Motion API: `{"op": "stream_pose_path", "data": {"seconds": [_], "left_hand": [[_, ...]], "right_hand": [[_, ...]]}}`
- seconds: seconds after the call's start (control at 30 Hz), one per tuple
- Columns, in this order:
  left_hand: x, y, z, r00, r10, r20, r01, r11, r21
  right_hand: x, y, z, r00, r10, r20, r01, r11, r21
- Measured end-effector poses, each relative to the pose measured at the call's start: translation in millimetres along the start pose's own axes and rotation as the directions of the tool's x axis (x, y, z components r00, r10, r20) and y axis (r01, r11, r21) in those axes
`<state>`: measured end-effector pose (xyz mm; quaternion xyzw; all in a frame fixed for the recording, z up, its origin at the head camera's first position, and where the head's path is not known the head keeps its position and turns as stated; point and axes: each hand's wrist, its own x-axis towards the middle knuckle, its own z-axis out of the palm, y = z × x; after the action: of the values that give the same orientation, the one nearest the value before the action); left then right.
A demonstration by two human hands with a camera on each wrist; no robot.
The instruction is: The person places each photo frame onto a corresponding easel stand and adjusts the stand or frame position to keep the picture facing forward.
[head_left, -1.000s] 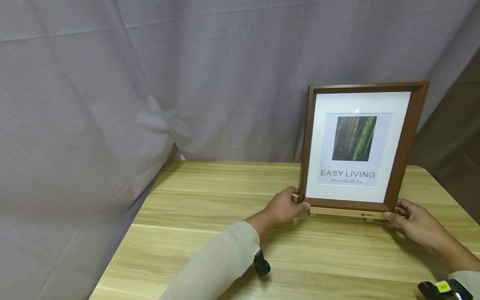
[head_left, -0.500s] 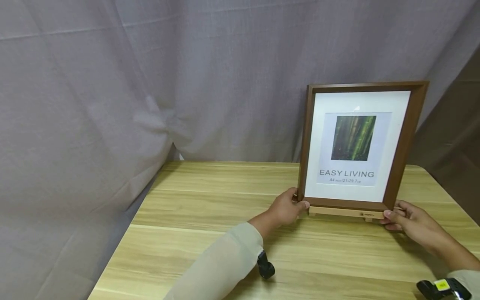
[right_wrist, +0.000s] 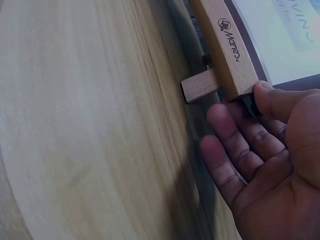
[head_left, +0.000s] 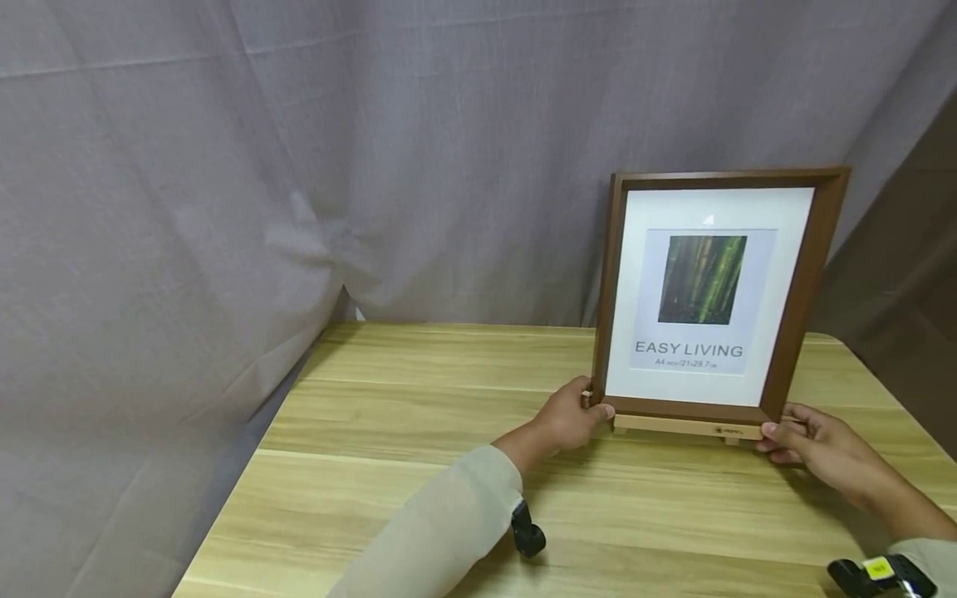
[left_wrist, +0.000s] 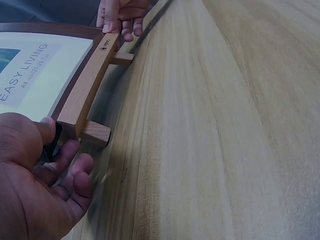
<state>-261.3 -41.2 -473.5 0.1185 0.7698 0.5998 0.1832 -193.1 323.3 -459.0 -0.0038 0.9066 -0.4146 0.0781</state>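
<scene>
A brown picture frame (head_left: 800,316) with a white mat and a bamboo print stands upright, leaning slightly back, on the light wooden ledge of a tabletop easel (head_left: 673,426). At the ledge's left end, my left hand (head_left: 568,415) grips the lower corner, thumb in front and fingers behind. My right hand (head_left: 830,444) pinches the other end; the right wrist view shows its thumb against the ledge (right_wrist: 235,65) and the other fingers loosely bent below. Short wooden feet (left_wrist: 96,132) project under the ledge. The frame hides the easel's back.
The wood-grain table (head_left: 419,490) extends left and in front of the easel. Grey cloth (head_left: 463,149) hangs behind the table and down its left side. Darker brown cloth (head_left: 912,249) is at the right. Black wrist devices (head_left: 527,531) sit on both sleeves.
The picture frame and easel have shifted very slightly left, and the frame's top edge sits a little lower in the head view. Both hands keep their grip throughout.
</scene>
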Motion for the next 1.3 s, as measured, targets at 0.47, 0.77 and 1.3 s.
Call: {"op": "stream_pose_path", "data": {"seconds": [0.47, 0.77, 1.3], "left_hand": [[3.8, -3.2, -0.8, 1.0, 0.016, 0.003, -0.016, 0.999, 0.037], [3.3, -1.7, -0.5, 1.0, 0.023, 0.015, -0.024, 0.998, 0.049], [4.5, -3.3, -3.4, 0.999, -0.022, 0.024, 0.02, 0.997, 0.076]], "right_hand": [[1, -1, -5.3, 0.999, -0.001, 0.049, 0.002, 1.0, -0.008], [3, 1, -10.1, 0.998, 0.0, 0.068, 0.002, 1.0, -0.029], [3, 3, -12.6, 0.996, -0.009, 0.087, 0.01, 1.0, -0.014]]}}
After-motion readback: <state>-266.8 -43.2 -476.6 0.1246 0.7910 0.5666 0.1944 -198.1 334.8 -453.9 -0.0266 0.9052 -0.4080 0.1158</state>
